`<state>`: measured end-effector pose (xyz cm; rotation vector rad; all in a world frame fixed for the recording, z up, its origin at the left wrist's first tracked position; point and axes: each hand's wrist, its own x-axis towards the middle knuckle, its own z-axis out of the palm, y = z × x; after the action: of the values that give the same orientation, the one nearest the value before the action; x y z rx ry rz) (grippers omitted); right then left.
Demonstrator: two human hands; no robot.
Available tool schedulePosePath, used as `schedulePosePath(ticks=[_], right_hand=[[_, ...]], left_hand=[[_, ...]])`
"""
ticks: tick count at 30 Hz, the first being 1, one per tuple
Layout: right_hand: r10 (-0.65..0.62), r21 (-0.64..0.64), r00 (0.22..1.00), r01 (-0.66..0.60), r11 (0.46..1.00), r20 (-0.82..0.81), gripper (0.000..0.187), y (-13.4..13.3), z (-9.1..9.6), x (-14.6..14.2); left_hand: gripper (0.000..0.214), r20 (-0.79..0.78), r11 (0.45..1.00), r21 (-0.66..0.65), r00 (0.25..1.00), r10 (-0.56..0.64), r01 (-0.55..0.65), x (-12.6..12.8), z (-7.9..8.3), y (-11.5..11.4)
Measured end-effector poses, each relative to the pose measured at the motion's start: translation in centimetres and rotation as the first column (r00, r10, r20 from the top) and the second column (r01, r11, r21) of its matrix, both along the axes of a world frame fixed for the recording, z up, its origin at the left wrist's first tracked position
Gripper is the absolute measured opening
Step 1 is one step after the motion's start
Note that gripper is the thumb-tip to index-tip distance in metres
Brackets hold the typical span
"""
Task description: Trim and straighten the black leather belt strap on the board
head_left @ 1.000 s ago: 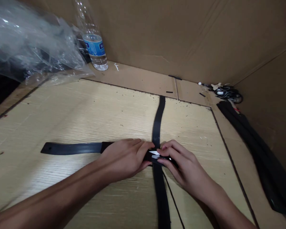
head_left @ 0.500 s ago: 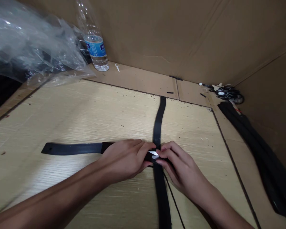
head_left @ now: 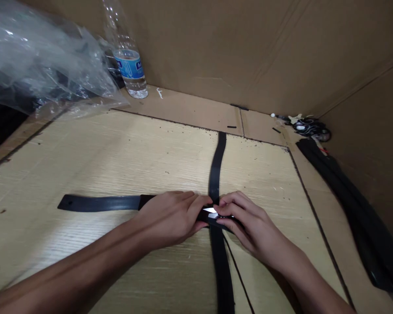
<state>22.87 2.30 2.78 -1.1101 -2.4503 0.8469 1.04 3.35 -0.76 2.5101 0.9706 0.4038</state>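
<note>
A flat black strap (head_left: 101, 203) lies crosswise on the table, its left end pierced by a small hole. My left hand (head_left: 175, 218) is closed over this strap, with a darker sleeve-like section beginning just left of the hand. My right hand (head_left: 249, 222) pinches the strap's right end, close to my left fingertips. Between the two hands shows a bright, shiny white patch (head_left: 211, 211); I cannot tell what it is. Beneath them a second black strap (head_left: 221, 270) runs lengthwise. A thin black cord (head_left: 240, 274) trails down from under my right hand.
A water bottle (head_left: 130, 65) stands at the back left beside a clear plastic bag (head_left: 68, 65). Cardboard walls (head_left: 199, 48) rise behind and on the right. A bundle of black strips (head_left: 350, 209) lies along the right edge, near a tangle of small parts (head_left: 311, 128).
The fingers of my right hand have shifted slightly, and more of the black strap end shows under them. My left hand stays in place. The whole view has moved a little.
</note>
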Motion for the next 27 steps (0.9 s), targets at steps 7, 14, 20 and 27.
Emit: schedulePosePath(ticks=[7,14,20,27], right_hand=[[-0.020,0.042,1.000,0.019,0.999,0.020,0.009,-0.4,-0.3,-0.6],[-0.058,0.101,0.998,0.056,0.993,0.015,0.012,-1.0,-0.8,-0.9],[-0.053,-0.001,0.998,0.053,0.999,0.034,0.012,-0.8,-0.2,-0.5],[-0.045,-0.021,0.998,0.046,0.999,0.052,0.012,-0.4,0.4,0.0]], left_hand=[[0.030,-0.026,1.000,-0.018,1.000,-0.006,0.005,0.2,0.1,0.0],[0.031,-0.022,1.000,-0.008,1.000,0.008,-0.008,0.2,-0.1,-0.1],[0.030,-0.008,1.000,0.012,1.000,-0.022,0.022,0.1,0.1,0.0],[0.030,-0.003,1.000,-0.025,1.000,-0.011,0.011,0.1,0.3,0.0]])
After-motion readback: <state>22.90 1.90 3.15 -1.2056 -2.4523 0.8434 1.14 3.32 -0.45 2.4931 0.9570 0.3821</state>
